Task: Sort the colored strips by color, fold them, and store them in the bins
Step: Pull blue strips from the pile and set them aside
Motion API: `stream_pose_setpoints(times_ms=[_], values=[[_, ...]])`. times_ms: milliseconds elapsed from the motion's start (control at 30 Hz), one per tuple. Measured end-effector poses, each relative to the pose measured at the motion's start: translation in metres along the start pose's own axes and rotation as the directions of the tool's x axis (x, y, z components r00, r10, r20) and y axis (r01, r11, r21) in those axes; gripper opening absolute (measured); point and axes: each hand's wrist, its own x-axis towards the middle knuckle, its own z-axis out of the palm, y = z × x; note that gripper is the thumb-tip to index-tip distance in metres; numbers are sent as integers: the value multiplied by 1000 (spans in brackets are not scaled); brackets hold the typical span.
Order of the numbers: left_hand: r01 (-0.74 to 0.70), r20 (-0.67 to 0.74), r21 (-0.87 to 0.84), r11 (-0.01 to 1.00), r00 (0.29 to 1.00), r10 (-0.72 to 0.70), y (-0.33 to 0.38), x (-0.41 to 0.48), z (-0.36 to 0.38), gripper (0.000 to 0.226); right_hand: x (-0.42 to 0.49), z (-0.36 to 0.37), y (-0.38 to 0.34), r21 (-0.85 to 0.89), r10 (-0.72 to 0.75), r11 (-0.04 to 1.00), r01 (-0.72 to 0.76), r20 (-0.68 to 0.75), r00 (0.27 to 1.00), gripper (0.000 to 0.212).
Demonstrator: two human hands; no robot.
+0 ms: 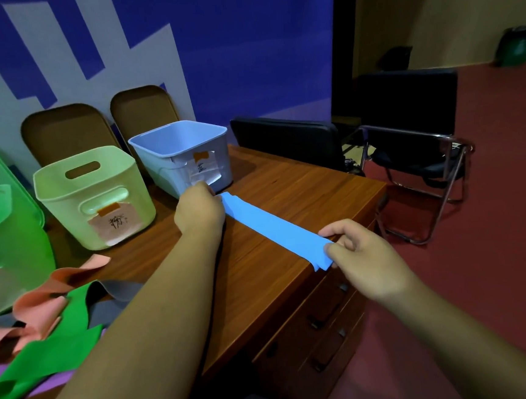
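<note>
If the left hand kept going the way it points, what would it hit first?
Probably the pale blue bin, right beyond the left hand pinching the blue strip at its far end; depth is uncertain.

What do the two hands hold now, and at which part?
The blue strips: the left hand holds the far end, and the right hand pinches the near end.

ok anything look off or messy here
Slightly. The blue strips, held at both ends by the left hand and right hand, are not squared up: their layers fan out at each end, and the near end juts past the desk edge. The paper label on the blue bin looks crumpled and crooked.
</note>
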Motion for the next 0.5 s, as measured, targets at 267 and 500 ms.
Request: stream_pose_setpoints(times_ms=[267,500], values=[[7,86,-96,995,996,1,-1,-13,-14,10,-9,-4,-18,-107,-32,994,25,-66,997,13],[-57,286,-7,998,956,57,10,-40,-73,16,-21,5,-64,-202,-123,975,97,-124,985,18]])
